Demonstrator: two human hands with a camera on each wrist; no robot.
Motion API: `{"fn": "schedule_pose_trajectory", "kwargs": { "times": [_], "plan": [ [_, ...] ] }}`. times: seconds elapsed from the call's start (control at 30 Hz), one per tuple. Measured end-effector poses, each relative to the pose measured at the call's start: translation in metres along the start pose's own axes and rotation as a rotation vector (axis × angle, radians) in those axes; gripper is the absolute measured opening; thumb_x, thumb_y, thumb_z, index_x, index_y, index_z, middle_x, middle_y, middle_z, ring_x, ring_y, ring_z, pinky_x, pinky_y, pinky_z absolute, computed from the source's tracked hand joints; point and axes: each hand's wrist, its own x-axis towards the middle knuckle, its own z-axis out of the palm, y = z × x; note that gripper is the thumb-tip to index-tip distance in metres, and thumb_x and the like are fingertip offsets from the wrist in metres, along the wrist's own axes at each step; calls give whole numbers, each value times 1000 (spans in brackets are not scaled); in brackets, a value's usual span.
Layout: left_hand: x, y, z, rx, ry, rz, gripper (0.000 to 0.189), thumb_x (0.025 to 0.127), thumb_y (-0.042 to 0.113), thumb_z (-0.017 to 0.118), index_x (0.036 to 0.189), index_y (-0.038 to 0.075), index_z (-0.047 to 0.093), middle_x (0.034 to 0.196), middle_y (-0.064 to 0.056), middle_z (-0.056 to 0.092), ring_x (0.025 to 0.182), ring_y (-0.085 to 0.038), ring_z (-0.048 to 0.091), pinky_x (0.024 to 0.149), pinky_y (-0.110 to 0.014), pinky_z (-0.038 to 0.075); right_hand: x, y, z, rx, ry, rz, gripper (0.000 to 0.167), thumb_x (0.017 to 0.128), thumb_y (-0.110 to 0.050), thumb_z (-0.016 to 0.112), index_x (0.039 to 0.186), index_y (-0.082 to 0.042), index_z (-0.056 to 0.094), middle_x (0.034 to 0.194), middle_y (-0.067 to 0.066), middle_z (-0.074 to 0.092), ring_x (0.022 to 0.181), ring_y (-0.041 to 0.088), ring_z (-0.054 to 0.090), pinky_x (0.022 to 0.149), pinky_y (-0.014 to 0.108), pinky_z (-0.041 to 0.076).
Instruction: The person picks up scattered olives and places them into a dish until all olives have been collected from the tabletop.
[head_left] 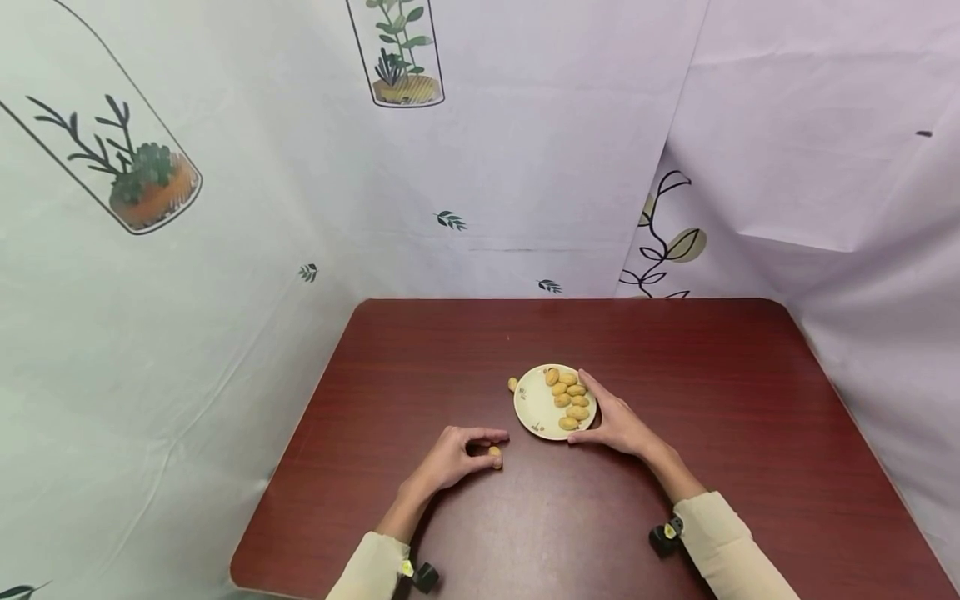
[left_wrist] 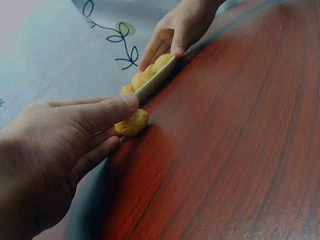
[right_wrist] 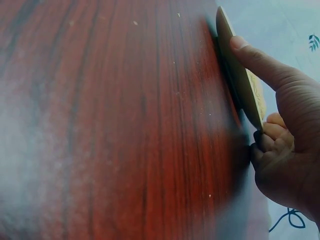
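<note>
In the head view, the left hand (head_left: 456, 457) is low over the table, its thumb at a small yellow-brown rounded piece (head_left: 496, 452). A gap shows between that piece and the extended index finger. Seen from the left wrist, the thumb overlaps the wrinkled piece (left_wrist: 134, 123), with fingertips just behind it. The right hand (head_left: 617, 423) grips the right rim of a cream plate (head_left: 537, 408), thumb at the near side and fingers at the far side. Several similar yellow-brown pieces (head_left: 562, 400) lie on the plate's right half.
Another yellow-brown piece (head_left: 512, 384) lies beside the plate's left rim. Under everything is a dark red wood-grain table (head_left: 675, 350). Pale cloth (head_left: 510, 167) printed with plants hangs behind and at both sides.
</note>
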Motion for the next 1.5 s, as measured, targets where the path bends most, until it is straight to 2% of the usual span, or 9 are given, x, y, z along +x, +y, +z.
{"fn": "schedule_pose_trajectory", "kwargs": {
  "times": [0.27, 0.47, 0.6, 0.87, 1.1, 1.3, 1.5],
  "plan": [
    [-1, 1, -3, 47, -26, 12, 29, 91, 20, 87, 119, 14, 82, 110, 8, 80, 93, -3, 72, 83, -25, 60, 0, -1, 0, -3, -3, -1, 125, 74, -36, 99, 164, 8, 24, 169, 27, 30, 153, 45, 34, 121, 62, 31],
    [-1, 1, -5, 31, -37, -10, 25, 90, 19, 87, 114, 13, 83, 100, 12, 80, 87, -2, 73, 79, -23, 60, 0, -1, 0, 4, -6, 1, 125, 74, -35, 99, 165, 7, 24, 169, 27, 29, 154, 44, 32, 122, 62, 30],
    [0, -1, -4, 12, -25, -14, 24, 90, 19, 88, 112, 13, 83, 99, 13, 80, 87, -3, 74, 78, -24, 61, 0, -1, 1, 0, -4, 0, 125, 74, -35, 99, 165, 7, 24, 169, 27, 29, 154, 45, 32, 122, 62, 30],
    [2, -2, -1, -91, 21, -37, 21, 90, 18, 87, 110, 13, 82, 100, 6, 81, 90, -9, 77, 79, -26, 63, 0, -1, 0, 2, -1, -3, 125, 75, -35, 99, 164, 7, 24, 169, 28, 29, 153, 45, 33, 122, 62, 30],
    [9, -2, 1, -105, 97, 14, 18, 90, 10, 86, 107, 8, 82, 101, -4, 81, 89, -16, 78, 76, -27, 64, -1, 0, 0, 4, 0, 2, 125, 75, -36, 99, 165, 5, 24, 169, 26, 30, 152, 45, 34, 121, 62, 32],
    [11, -2, 0, -128, 85, 7, 20, 90, 9, 86, 109, 7, 81, 102, -6, 81, 91, -20, 79, 79, -29, 64, -2, 0, 1, 7, -1, 4, 125, 75, -37, 99, 166, 5, 24, 169, 26, 30, 152, 46, 35, 121, 63, 32],
    [14, -1, -1, -118, 98, -18, 20, 89, 8, 86, 108, 9, 80, 103, -2, 81, 91, -13, 78, 78, -28, 63, -1, 0, 0, 9, 4, 1, 125, 75, -36, 99, 166, 4, 24, 169, 26, 30, 152, 46, 35, 121, 63, 32]
  ]
}}
